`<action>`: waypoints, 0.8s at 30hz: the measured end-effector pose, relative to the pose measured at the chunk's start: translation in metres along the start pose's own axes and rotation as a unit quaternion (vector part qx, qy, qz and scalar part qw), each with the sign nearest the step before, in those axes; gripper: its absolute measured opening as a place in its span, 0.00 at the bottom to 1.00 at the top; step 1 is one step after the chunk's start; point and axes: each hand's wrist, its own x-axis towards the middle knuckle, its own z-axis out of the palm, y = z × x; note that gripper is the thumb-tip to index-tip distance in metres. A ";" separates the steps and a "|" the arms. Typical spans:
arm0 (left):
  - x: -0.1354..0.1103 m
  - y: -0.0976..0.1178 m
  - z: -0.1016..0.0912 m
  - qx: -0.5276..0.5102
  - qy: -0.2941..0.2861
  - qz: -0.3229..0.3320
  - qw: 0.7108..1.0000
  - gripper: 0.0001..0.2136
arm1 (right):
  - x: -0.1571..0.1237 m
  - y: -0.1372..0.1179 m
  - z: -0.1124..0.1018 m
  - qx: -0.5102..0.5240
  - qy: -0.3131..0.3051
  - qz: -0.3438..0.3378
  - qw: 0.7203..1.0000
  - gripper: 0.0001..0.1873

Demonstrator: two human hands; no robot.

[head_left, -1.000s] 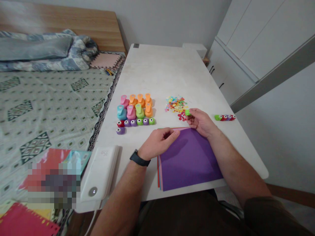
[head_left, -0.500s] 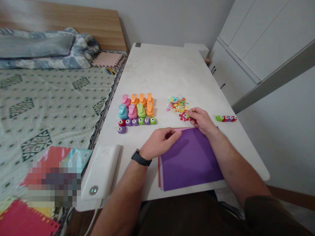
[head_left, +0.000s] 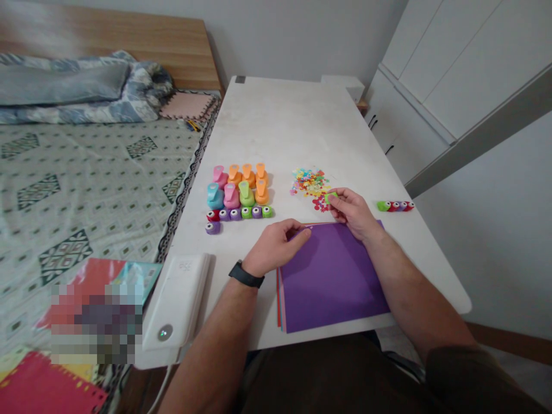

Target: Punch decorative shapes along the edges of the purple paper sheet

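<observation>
two bare hands work at the near edge of a white table (head_left: 276, 121), seen from the head camera i am watching remotely. right hand (head_left: 354, 213) has its fingertips pinched shut around a small green punch (head_left: 330, 198), held just above the far edge of the purple paper (head_left: 332, 276) and right beside a scatter of coloured paper cut-outs (head_left: 309, 181). left hand (head_left: 276, 246), with a dark watch (head_left: 245, 274) on the wrist, lies curled with its fingers bent down onto the near-left corner of the purple sheet, pressing or pinching its edge; i cannot tell which. purple paper tops a thin stack of coloured sheets lying flat at the table's front edge. to the left of the hands stands a block of larger punches (head_left: 238, 187) in pink, orange, blue and green, with a row of small punches (head_left: 239, 213) in front of it and one purple punch (head_left: 211, 227) apart. four more small punches (head_left: 394, 206) lie in a line to the right. a white power bank (head_left: 176, 302) rests at the table's left corner, beside a bed (head_left: 86, 172).
</observation>
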 end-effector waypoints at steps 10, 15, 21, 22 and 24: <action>0.004 0.003 -0.006 -0.073 0.050 -0.066 0.994 0.31 | -0.010 -0.003 0.001 -0.068 -0.088 -0.048 0.993 0.21; 0.005 -0.003 -0.002 -0.029 0.037 -0.042 0.998 0.25 | -0.008 0.000 -0.001 -0.086 -0.088 -0.064 0.990 0.21; 0.006 -0.014 0.000 0.031 0.012 -0.022 0.999 0.15 | -0.005 0.004 -0.003 -0.099 -0.086 -0.076 0.988 0.21; 0.006 -0.015 0.000 0.035 0.011 -0.021 0.999 0.15 | -0.005 0.005 -0.002 -0.104 -0.088 -0.078 0.988 0.22; 0.007 -0.015 0.000 0.041 0.014 -0.022 0.999 0.14 | -0.005 0.004 0.002 -0.114 -0.096 -0.082 0.985 0.24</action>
